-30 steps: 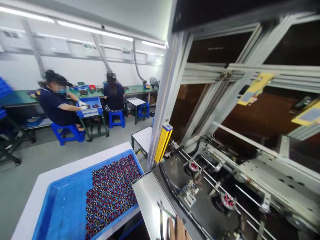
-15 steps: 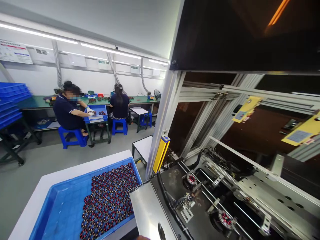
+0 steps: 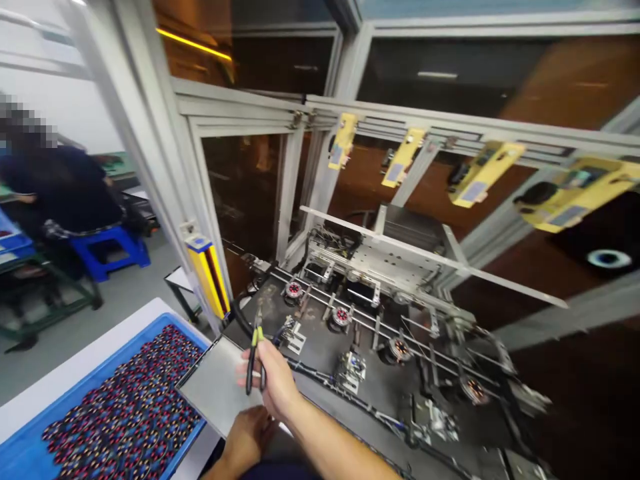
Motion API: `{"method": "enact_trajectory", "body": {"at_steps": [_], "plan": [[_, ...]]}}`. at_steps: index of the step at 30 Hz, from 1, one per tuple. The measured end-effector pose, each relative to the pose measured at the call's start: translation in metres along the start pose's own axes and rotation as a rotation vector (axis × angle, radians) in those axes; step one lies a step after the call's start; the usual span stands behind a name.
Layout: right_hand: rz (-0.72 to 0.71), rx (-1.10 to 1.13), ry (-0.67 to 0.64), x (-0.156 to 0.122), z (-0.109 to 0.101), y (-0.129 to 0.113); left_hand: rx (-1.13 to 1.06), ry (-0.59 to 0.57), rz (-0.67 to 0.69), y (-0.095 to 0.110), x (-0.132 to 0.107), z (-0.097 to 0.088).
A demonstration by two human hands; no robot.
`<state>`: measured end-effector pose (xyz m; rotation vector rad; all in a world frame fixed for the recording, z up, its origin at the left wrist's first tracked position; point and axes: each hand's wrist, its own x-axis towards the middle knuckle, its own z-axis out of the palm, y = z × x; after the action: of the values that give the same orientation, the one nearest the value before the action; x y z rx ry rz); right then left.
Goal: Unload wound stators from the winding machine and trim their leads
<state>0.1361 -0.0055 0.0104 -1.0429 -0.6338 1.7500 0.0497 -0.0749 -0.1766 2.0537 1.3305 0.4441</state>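
Observation:
My right hand (image 3: 275, 377) is closed around a pair of pliers (image 3: 257, 337) with green and black handles, jaws pointing up and away from me. It is over the front edge of the machine, next to a bare metal plate (image 3: 220, 383). Low in the view, my left hand (image 3: 247, 433) is close beneath the right wrist; its fingers are bent and mostly hidden, so I cannot see what they hold. Beyond the hands, round wire-wound parts with red or copper centres sit on the machine: a red one (image 3: 293, 290), another red one (image 3: 341, 317) and a copper one (image 3: 399, 349).
A blue tray (image 3: 23, 437) of many round wound parts stands on a white table at left. A yellow sensor bar (image 3: 209, 277) is fixed to the metal post. Yellow units (image 3: 403, 158) hang from a rail above. A person (image 3: 65, 187) sits at far left.
The view has swung right toward the machine. Both my hands have come into view, the right one with the pliers. The tray now appears further left.

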Motion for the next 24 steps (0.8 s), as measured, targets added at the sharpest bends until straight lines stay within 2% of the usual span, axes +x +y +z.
{"method": "enact_trajectory", "body": {"at_steps": [5,10,15,24], "plan": [[-0.074,0.121,0.238,0.069,0.026,-0.002,0.053,0.106,0.093,-0.007,-0.002,-0.004],[-0.084,0.152,0.474,0.119,0.028,-0.002,0.074,0.184,0.186,-0.014,-0.004,-0.001],[-0.072,0.15,0.56,0.134,0.017,0.0,0.092,0.201,0.212,-0.022,-0.006,0.005],[-0.03,0.214,0.59,0.145,0.013,-0.001,0.103,0.167,0.195,-0.031,-0.009,0.008]]}}
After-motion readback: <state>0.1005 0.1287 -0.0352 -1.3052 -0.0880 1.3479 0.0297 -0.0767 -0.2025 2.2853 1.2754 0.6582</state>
